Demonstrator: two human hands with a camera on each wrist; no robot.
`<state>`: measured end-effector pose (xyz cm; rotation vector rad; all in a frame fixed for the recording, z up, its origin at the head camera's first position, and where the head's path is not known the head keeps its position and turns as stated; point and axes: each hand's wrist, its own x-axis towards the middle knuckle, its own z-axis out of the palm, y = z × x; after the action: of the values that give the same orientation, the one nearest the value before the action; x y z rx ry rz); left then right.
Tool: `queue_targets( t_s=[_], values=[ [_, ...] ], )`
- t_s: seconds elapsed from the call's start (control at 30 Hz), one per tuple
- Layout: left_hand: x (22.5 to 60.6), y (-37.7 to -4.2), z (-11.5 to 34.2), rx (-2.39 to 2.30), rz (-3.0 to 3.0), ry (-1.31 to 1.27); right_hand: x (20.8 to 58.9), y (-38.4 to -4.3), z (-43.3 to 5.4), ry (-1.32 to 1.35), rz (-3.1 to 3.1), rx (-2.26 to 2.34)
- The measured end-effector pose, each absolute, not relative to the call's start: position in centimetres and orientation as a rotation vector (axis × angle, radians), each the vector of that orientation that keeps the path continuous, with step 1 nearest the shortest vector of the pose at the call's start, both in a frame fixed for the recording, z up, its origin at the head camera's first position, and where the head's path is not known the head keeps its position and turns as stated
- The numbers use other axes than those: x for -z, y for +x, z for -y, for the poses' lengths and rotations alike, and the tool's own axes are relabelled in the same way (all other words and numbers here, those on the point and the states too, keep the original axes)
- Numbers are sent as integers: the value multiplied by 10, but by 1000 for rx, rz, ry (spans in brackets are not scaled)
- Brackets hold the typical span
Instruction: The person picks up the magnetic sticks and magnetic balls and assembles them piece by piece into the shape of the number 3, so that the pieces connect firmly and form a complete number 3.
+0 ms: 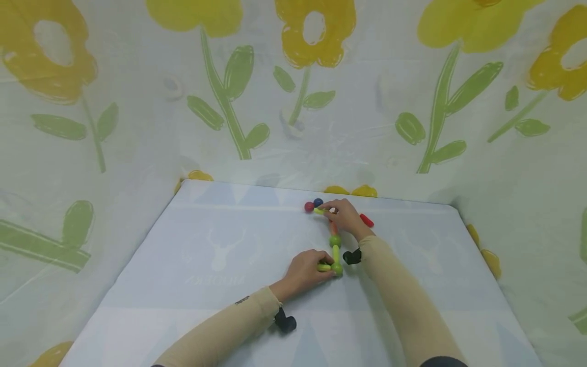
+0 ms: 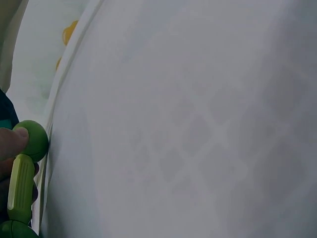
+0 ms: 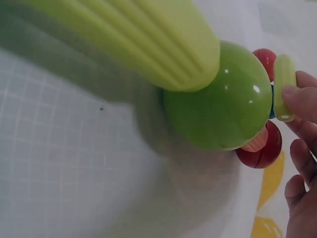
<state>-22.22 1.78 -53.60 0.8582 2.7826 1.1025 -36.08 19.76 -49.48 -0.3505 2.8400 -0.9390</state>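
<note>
My left hand [image 1: 306, 272] holds a green ball [image 1: 337, 269] at the near end of a chain of toy balls and ribbed rods; its thumb presses that ball [image 2: 37, 141] in the left wrist view. A yellow-green rod [image 1: 336, 254] runs from there to another green ball [image 1: 335, 240]. Beyond it, an orange-red rod [image 1: 334, 228] reaches under my right hand [image 1: 345, 218]. Between thumb and fingertips, the right hand pinches a loose-ended yellow-green rod [image 3: 284, 89]. In the right wrist view a red ball [image 3: 270, 146] sits at the orange-red rod's far end, just below the pinched rod.
Near the right fingertips, a red ball [image 1: 309, 207] and a blue ball [image 1: 318, 202] lie close together towards the table's far edge. A red rod [image 1: 366, 220] lies right of the right hand. Flowered cloth [image 1: 348, 127] hangs behind the pale table [image 1: 220, 295].
</note>
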Motion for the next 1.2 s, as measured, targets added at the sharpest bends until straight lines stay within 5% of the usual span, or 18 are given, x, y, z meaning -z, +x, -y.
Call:
queue_targets(
  t_s=[1.2],
  values=[
    [533,-219,-19,-1076,-2792,830,504,-358,-195,-313,-2860,876]
  ],
)
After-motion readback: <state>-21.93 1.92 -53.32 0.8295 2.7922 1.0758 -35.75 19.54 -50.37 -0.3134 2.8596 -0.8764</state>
